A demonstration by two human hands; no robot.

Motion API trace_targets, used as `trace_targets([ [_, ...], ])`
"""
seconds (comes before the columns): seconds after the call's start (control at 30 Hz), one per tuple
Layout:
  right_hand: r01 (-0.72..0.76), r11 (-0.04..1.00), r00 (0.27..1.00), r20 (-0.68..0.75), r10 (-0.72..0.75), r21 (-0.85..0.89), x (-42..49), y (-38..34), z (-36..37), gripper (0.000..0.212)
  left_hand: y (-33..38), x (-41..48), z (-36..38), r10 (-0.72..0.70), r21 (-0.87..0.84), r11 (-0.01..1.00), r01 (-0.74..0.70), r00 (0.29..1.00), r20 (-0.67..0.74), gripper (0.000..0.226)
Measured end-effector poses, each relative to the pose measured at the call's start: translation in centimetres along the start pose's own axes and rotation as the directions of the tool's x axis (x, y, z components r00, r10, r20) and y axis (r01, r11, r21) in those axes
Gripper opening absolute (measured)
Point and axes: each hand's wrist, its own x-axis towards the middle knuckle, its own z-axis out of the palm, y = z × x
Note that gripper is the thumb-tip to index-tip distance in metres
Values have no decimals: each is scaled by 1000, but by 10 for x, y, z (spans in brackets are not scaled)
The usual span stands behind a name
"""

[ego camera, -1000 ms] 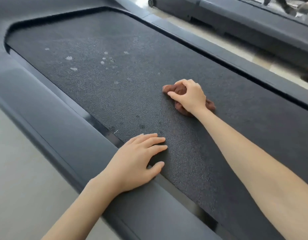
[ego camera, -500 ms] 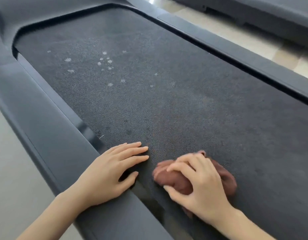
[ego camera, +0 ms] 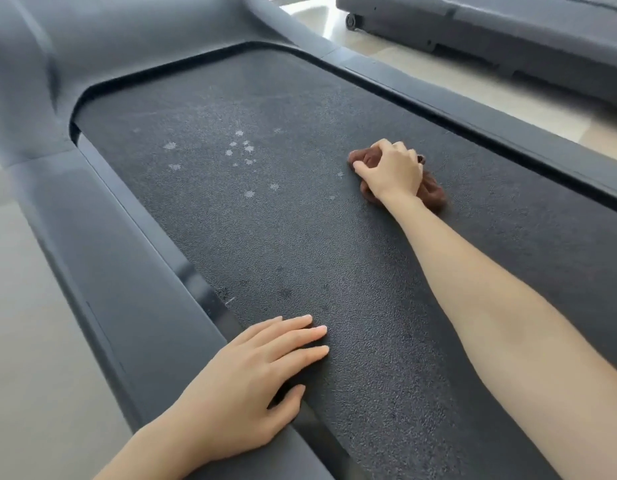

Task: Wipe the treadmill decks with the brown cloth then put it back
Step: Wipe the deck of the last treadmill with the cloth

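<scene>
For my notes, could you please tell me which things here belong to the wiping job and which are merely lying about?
In the job: brown cloth, right hand gripping it, treadmill deck, pale spots, left hand resting flat.
Idle for now: second treadmill, floor.

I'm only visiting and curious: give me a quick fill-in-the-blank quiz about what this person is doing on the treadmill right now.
1. The right hand grips a bunched cloth whose colour is ____.
2. The left hand lies flat, fingers on the belt, and holds ____.
3. The pale spots on the belt lie to the ____ of the cloth.

Missing words: brown; nothing; left.
</scene>
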Motion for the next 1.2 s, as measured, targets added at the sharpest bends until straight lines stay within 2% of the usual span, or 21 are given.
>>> trace_targets([
  [0.2, 231, 971, 969, 74, -235, 58, -89, 9, -30, 41, -2, 5, 1, -11, -50, 999, 10, 1000, -18, 38],
  [0.4, 409, 895, 905, 47, -423, 175, -212, 16, -65, 34, -7, 4, 5, 32, -24, 999, -33, 999, -44, 38],
  [0.53, 376, 910, 912, 104, -397, 176, -176, 0, -55, 35, -7, 7, 6, 58, 11, 998, -57, 997, -52, 38],
  [0.73, 199, 979, 976, 81, -202, 38, -82, -43, -7, 41, -12, 0, 1, 97, 87, 992, -96, 995, -8, 42],
  [0.83, 208, 977, 975, 65, -210, 37, -93, -47, -8, 41, -33, -7, -12, 26, 132, 991, -20, 998, -49, 44],
  [0.97, 332, 921, 929, 96, -357, 204, -169, -37, -41, 36, -81, -21, -41, -199, 154, 964, 216, 972, -122, 52],
  [1.07, 375, 888, 898, 133, -419, 267, -238, -29, -66, 32, -112, -24, -53, -355, 148, 919, 365, 931, -86, 65],
  [1.2, 382, 885, 879, 190, -436, 266, -274, -35, -77, 29, -121, -18, -51, -398, 172, 900, 400, 916, -47, 71],
])
